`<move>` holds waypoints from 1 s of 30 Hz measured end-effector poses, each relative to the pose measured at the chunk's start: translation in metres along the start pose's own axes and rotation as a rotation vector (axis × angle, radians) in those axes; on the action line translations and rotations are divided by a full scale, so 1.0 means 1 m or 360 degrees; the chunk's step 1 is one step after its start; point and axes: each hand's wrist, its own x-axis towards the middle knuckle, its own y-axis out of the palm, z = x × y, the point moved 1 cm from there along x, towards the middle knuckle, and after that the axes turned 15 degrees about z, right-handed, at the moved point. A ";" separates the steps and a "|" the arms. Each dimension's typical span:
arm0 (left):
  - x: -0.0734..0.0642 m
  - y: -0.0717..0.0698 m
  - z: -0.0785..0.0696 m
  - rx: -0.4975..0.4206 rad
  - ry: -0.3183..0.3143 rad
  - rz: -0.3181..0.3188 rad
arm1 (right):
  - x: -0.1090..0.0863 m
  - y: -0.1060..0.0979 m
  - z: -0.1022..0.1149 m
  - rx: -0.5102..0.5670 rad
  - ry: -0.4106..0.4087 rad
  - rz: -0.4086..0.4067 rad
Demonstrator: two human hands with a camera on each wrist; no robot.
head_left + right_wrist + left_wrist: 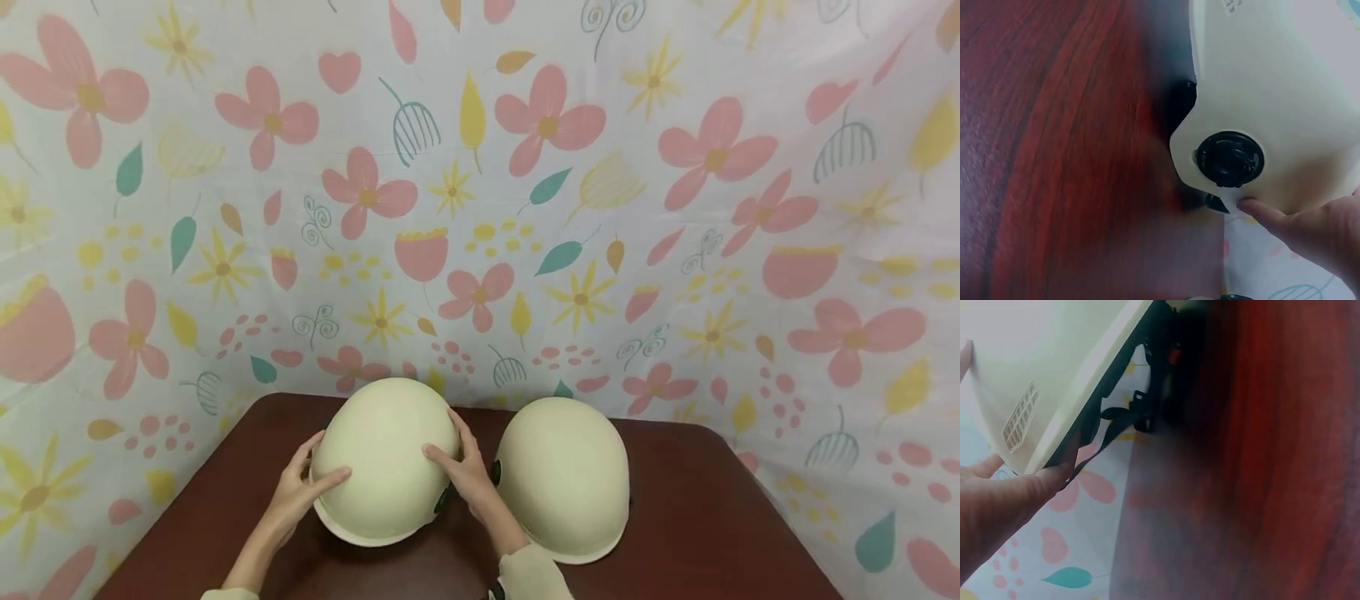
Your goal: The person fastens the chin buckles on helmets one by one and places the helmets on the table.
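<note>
A cream helmet (382,454) is held at its two sides above the dark red table. My left hand (298,487) grips its left side, the thumb on the shell and fingers under the rim in the left wrist view. A ribbed vent (1020,419) shows there, and a black strap (1113,432) with a buckle hangs below the rim. My right hand (467,471) holds the other side, near a round black disc (1230,159) on the shell. The helmet's inside is mostly hidden. A second cream helmet (566,475) rests on the table, just right of my right hand.
The dark red wooden table (697,517) has rounded far corners. Behind it and at both sides hangs a white sheet (480,200) printed with pink, yellow and teal flowers and leaves. Table surface stretches to the right of the second helmet.
</note>
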 end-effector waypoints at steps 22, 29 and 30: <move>-0.003 -0.010 -0.036 0.0042 0.0317 0.0039 | -0.002 -0.002 -0.017 0.0454 -0.0098 0.0180; -0.001 -0.009 -0.044 0.0130 0.0300 0.0022 | -0.003 -0.009 -0.016 0.0415 -0.0094 0.0194; -0.001 -0.009 -0.045 0.0132 0.0293 0.0025 | -0.003 -0.010 -0.015 0.0397 -0.0087 0.0192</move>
